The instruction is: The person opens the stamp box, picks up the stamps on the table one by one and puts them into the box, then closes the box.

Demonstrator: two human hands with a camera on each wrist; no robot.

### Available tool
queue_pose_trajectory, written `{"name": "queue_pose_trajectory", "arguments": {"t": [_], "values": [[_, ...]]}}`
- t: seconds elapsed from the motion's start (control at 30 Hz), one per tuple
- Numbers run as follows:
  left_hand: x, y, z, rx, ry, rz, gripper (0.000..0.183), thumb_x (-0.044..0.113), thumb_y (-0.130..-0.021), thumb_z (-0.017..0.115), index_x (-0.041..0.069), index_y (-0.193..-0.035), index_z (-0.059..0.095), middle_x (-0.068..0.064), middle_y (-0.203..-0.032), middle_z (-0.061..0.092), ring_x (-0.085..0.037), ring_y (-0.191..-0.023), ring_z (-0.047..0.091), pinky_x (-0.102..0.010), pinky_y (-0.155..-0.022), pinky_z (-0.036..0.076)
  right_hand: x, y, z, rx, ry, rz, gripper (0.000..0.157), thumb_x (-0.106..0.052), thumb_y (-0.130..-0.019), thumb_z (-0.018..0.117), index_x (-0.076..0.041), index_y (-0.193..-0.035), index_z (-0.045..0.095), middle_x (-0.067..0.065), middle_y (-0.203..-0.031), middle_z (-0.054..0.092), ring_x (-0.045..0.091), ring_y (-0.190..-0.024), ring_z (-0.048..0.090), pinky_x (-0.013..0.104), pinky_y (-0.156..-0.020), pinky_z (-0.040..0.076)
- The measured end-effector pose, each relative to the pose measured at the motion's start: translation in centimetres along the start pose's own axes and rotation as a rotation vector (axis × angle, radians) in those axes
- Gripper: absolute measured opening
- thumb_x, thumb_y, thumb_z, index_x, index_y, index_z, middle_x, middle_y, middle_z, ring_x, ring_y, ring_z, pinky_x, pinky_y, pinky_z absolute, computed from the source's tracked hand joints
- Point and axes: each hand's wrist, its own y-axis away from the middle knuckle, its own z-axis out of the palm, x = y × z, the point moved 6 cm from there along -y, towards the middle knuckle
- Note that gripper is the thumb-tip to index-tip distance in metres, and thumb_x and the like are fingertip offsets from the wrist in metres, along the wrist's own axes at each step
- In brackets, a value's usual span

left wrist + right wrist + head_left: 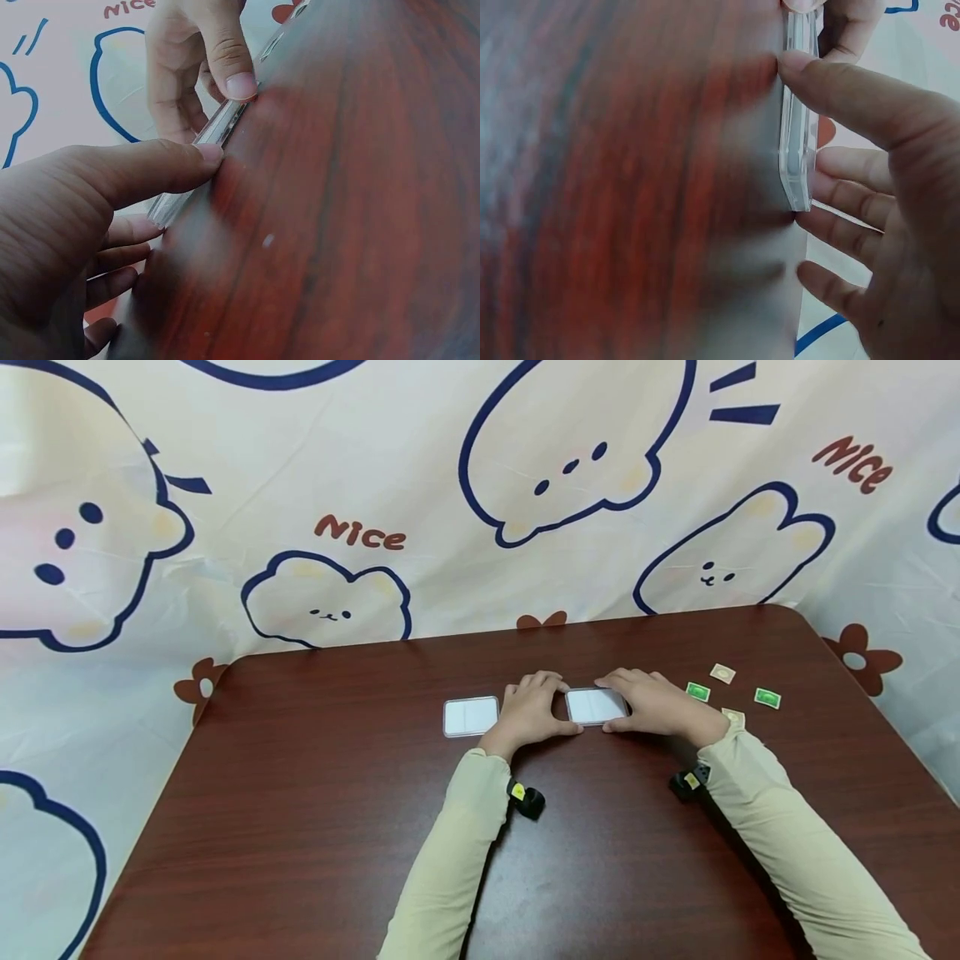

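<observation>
A flat clear plastic case [595,707] with a white inside lies on the table between both hands. My left hand [531,711] holds its left end, thumb [208,152] at the near edge and fingers around the far-left corner. At the right end my right hand [651,702] grips it the same way, its thumb [796,63] on the near edge and fingers along the far side. From the side, the case's layered transparent rim [799,142] shows close over the tabletop. A second similar case [470,717] lies just left of my left hand.
Several small cards lie by the right forearm: green ones [697,692] [767,697] and cream ones [723,673] [733,717], one partly behind the wrist. The dark wooden table [322,827] meets a printed cloth [442,585] at its back and sides.
</observation>
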Motion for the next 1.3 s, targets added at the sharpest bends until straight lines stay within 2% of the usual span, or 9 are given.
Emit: {"name": "queue_pose_trajectory", "arguments": {"t": [0.3, 0.57, 1.03, 1.3], "values": [[0.3, -0.2, 0.1, 0.006, 0.008, 0.01, 0.064, 0.055, -0.078, 0.072, 0.023, -0.13, 0.055, 0.004, -0.147, 0.043, -0.02, -0.135, 0.039, -0.044, -0.103, 0.032, 0.7, 0.2, 0.0, -0.035, -0.061, 0.032, 0.067, -0.032, -0.084, 0.073, 0.001, -0.138, 0.048, 0.022, -0.131, 0.049, 0.037, -0.116, 0.05, 0.055, -0.096, 0.041], [0.3, -0.2, 0.1, 0.006, 0.022, 0.016, 0.065, 0.055, -0.078, 0.072, 0.022, -0.131, 0.054, 0.004, -0.147, 0.043, -0.021, -0.135, 0.039, -0.045, -0.104, 0.032, 0.5, 0.3, -0.3, -0.018, -0.064, 0.028, 0.062, -0.029, -0.083, 0.073, 0.001, -0.133, 0.052, 0.02, -0.125, 0.052, 0.034, -0.111, 0.051, 0.052, -0.092, 0.043], [0.2, 0.1, 0.0, 0.002, 0.032, 0.012, 0.067, 0.054, -0.078, 0.074, 0.023, -0.134, 0.054, 0.004, -0.147, 0.042, -0.02, -0.136, 0.038, -0.044, -0.105, 0.031, 0.7, 0.5, -0.6, 0.019, -0.09, 0.003, 0.059, -0.027, -0.082, 0.074, 0.001, -0.129, 0.053, 0.018, -0.124, 0.053, 0.031, -0.108, 0.052, 0.049, -0.092, 0.045], [0.0, 0.2, 0.0, 0.009, 0.033, 0.007, 0.063, 0.052, -0.078, 0.074, 0.024, -0.132, 0.056, 0.004, -0.147, 0.043, -0.02, -0.136, 0.038, -0.044, -0.104, 0.032, 0.4, 1.4, -0.5, 0.039, -0.088, -0.009, 0.058, -0.033, -0.082, 0.075, -0.003, -0.128, 0.055, 0.015, -0.123, 0.054, 0.029, -0.106, 0.054, 0.05, -0.091, 0.046]]}}
